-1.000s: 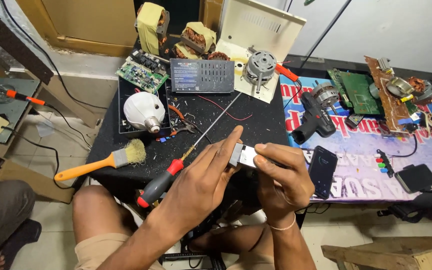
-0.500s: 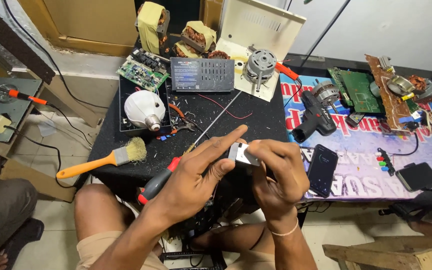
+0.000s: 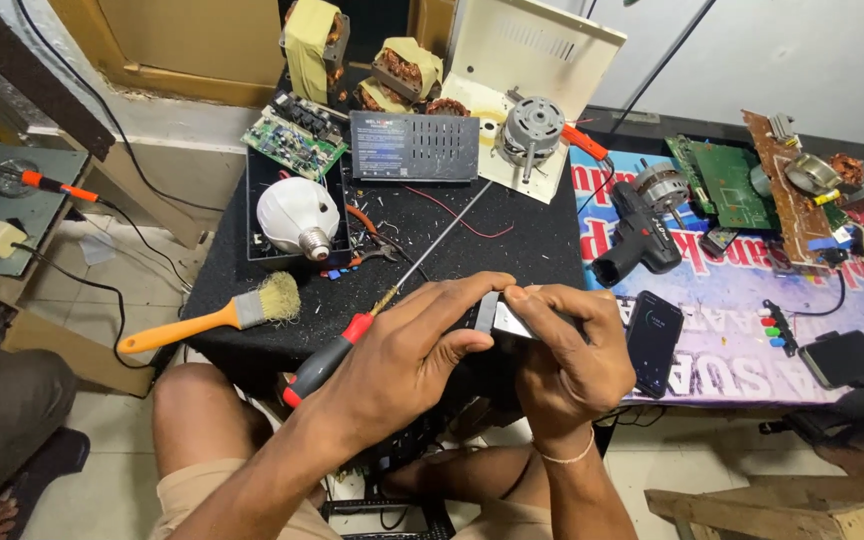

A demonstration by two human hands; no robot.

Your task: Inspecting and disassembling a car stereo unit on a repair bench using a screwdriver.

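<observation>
Both hands gripped a small silver-and-black part [image 3: 500, 318] just in front of the red-handled screwdriver [image 3: 352, 335], left hand [image 3: 407, 365] pinching, right hand [image 3: 572, 355] clasping, seemingly mid-inspection; steady fingers looked needed.

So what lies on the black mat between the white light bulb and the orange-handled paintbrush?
Head view: small blue bits lie just below the white light bulb; otherwise bare black mat reaches the orange-handled paintbrush.
</observation>
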